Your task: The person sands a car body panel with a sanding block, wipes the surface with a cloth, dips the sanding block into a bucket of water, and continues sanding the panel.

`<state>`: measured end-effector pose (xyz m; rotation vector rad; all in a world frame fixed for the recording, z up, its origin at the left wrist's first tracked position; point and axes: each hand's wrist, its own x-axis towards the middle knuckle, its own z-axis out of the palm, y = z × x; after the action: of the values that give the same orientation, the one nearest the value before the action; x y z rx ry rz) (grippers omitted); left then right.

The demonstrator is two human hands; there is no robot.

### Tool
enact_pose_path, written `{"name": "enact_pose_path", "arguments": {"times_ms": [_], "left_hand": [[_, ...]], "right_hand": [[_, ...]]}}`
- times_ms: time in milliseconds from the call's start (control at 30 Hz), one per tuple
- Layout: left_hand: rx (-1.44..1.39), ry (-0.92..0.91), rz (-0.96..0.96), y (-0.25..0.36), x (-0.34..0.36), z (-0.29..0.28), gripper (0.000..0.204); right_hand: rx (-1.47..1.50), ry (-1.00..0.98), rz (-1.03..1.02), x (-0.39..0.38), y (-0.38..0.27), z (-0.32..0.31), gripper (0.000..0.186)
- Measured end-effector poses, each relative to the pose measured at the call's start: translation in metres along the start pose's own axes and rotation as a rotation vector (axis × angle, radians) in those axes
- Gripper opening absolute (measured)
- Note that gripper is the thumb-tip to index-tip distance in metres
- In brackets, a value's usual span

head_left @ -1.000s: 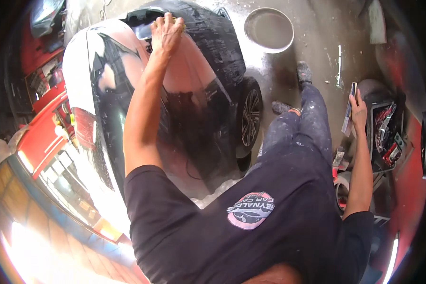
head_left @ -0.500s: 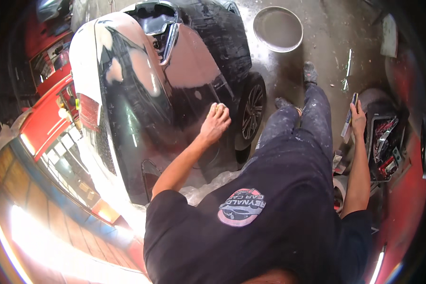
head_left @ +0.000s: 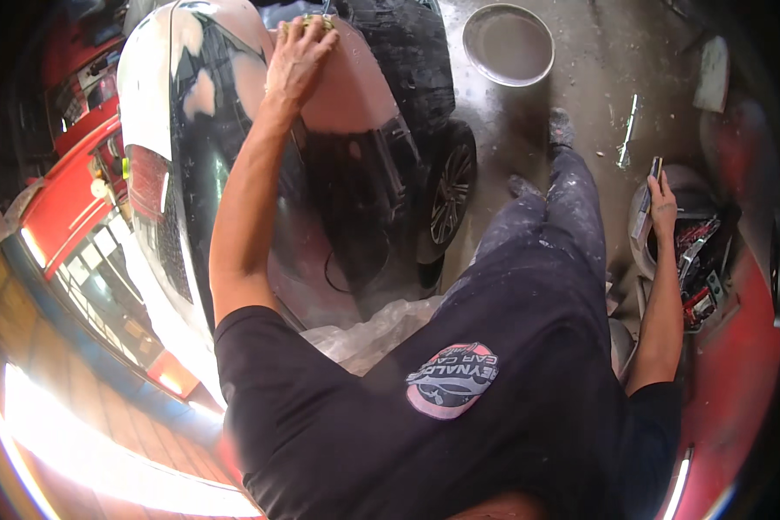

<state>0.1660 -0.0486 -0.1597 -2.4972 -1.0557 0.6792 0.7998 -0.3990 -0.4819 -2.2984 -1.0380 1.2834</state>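
Note:
My left hand [head_left: 299, 61] is closed over a small yellowish pad [head_left: 319, 21], its fingers near the top edge of a pink-patched panel [head_left: 347, 91] on the car with black and white body [head_left: 195, 165]. My left arm stretches up across that bodywork. Off to the right, my right hand [head_left: 663, 204] grips a long, narrow flat tool [head_left: 642, 214], held upright above a dark open container [head_left: 702, 286] full of tools or parts. Part of the pad is hidden under my fingers.
A round basin [head_left: 508, 45] lies on the wet floor beyond my feet. The car's wheel [head_left: 451, 192] is left of my legs, with crumpled plastic sheeting [head_left: 355, 338] below it. A red surface [head_left: 745, 364] curves along the right side, and a bright opening shows at left.
My left hand has moved from low on the car, half a second ago, back up to the panel's top edge. My right hand still holds the flat tool, shifted slightly.

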Motion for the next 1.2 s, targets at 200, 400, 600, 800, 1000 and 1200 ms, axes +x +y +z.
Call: {"name": "enact_pose_path", "arguments": {"times_ms": [200, 400, 600, 800, 1000, 1200], "left_hand": [[-0.131, -0.074, 0.067, 0.086, -0.118, -0.017, 0.048], [-0.337, -0.118, 0.105, 0.196, -0.227, -0.005, 0.038], [-1.053, 0.03, -0.19, 0.272, -0.232, -0.017, 0.043], [-1.212, 0.028, -0.128, 0.296, -0.206, -0.069, 0.074], [-0.325, -0.007, -0.29, 0.219, -0.225, -0.021, 0.084], [0.114, -0.134, -0.195, 0.152, -0.157, 0.006, 0.096]], "right_hand": [[0.375, -0.069, -0.103, -0.012, -0.08, 0.023, 0.059], [0.592, -0.425, -0.178, -0.061, -0.167, 0.102, 0.05], [1.036, -0.892, 0.061, -0.164, -0.216, 0.22, 0.056], [1.666, -1.215, 0.394, -0.229, -0.256, 0.213, 0.056], [1.636, -1.081, 0.185, -0.22, -0.229, 0.141, 0.061], [1.729, -0.794, 0.136, -0.223, -0.167, 0.086, 0.061]]}}
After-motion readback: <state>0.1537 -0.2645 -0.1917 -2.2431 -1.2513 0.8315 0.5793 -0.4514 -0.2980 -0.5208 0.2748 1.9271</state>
